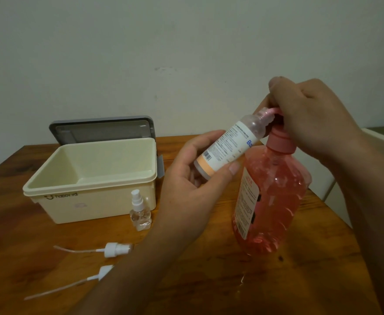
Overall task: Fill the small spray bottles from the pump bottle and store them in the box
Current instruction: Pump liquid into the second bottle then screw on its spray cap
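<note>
A tall pump bottle (275, 196) of pink liquid stands on the wooden table at the right. My right hand (309, 119) curls over its pink pump head. My left hand (193, 176) grips a small labelled spray bottle (227, 146), tilted, its open mouth up against the pump spout. A second small clear spray bottle (140, 212) with a white sprayer stands in front of the cream box (91, 187). The box is open and looks empty inside; its grey lid (102, 128) leans upright behind it.
Two loose white sprayer heads with dip tubes lie on the table at the near left, one sprayer head (111, 248) above the other sprayer head (95, 276). A small wet spill (243, 280) glistens in front of the pump bottle. A white wall rises behind the table.
</note>
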The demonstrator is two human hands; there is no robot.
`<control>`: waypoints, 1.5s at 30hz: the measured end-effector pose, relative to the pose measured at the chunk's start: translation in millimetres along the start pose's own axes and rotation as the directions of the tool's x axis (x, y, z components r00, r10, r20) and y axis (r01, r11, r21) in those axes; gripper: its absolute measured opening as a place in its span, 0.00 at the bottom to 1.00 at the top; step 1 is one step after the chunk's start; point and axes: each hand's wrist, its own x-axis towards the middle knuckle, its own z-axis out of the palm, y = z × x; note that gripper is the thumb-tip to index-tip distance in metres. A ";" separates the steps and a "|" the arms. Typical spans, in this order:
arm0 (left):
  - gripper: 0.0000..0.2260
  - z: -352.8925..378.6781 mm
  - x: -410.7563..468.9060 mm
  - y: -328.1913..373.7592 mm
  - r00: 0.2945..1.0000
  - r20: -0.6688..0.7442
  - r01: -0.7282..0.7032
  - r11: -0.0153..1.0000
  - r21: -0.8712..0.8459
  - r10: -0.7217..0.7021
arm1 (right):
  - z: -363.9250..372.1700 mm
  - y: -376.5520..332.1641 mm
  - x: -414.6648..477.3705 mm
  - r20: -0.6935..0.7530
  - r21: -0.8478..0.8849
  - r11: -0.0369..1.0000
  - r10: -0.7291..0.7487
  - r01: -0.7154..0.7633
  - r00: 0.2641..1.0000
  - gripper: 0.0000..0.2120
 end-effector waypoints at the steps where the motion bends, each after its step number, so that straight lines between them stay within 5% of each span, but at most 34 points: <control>1: 0.19 0.1 0.0 -0.7 1.000 0.000 0.001 1.000 0.001 -0.001 | 1.8 0.6 -1.1 -0.002 0.001 1.000 0.005 -0.005 1.000 0.26; 30: 0.19 3.9 -0.5 -1.3 1.000 0.002 -0.001 1.000 -0.009 0.001 | 3.0 6.7 -1.5 0.014 -0.117 0.993 0.011 -0.009 1.000 0.26; 45: 0.19 3.7 -1.4 -1.2 1.000 -0.006 -0.009 1.000 0.009 0.010 | -1.0 -0.4 -5.4 0.083 -0.177 0.984 0.020 -0.005 0.996 0.36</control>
